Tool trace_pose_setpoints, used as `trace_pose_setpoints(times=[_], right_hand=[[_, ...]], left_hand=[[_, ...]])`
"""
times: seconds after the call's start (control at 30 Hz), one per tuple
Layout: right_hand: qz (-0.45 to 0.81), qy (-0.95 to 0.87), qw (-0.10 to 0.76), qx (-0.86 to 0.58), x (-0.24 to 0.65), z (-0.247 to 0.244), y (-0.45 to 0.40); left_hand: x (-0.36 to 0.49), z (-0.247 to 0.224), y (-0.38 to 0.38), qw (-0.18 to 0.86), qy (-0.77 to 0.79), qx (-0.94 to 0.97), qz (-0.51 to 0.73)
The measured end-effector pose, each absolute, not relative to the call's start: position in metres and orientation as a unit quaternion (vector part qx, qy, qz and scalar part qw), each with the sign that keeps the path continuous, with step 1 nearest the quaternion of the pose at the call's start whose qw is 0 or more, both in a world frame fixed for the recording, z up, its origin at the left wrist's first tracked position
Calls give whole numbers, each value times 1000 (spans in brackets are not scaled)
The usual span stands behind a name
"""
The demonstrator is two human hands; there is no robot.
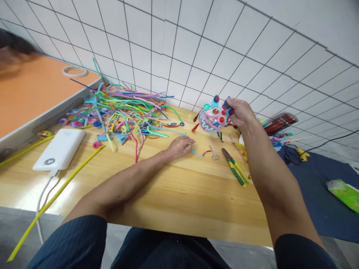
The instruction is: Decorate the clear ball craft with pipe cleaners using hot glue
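My right hand (239,111) is raised near the wall, its fingers closed on the edge of a colourful pipe-cleaner craft (211,118). This craft is roundish, with a pink and light-blue rim, a white zigzag, red-and-blue round knobs and dark red tassels on its left side. My left hand (180,146) rests on the table with its fingers curled together; what lies in them, if anything, is too small to make out. A light-blue pipe cleaner (197,153) with a red end lies at its fingertips. Small scissors (214,154) and yellow-green pliers (235,167) lie to the right.
A heap of coloured pipe cleaners (126,108) covers the table's back left. A white power bank (59,149) with a cable and a long yellow strip (56,203) lie at left. A tape roll (74,71) sits on an orange surface. A dark red cylinder (281,123) stands right.
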State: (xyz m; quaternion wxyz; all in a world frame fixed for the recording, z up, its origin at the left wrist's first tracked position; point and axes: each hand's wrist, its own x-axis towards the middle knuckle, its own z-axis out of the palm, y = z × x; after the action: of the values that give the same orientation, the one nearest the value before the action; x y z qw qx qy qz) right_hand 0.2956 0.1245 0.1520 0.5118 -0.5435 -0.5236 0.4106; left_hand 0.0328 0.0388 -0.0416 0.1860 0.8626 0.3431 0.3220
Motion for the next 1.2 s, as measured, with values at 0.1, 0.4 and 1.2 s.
trace_pose_setpoints(times=[0.1, 0.4, 1.2], right_hand=[[389, -526, 495, -572, 292, 139, 125], [371, -530, 444, -620, 282, 77, 124], [340, -523, 424, -657, 304, 41, 167]], left_hand=[[34, -38, 38, 180, 340, 876, 291], [32, -32, 35, 154, 392, 867, 266], [33, -34, 40, 174, 392, 865, 259]])
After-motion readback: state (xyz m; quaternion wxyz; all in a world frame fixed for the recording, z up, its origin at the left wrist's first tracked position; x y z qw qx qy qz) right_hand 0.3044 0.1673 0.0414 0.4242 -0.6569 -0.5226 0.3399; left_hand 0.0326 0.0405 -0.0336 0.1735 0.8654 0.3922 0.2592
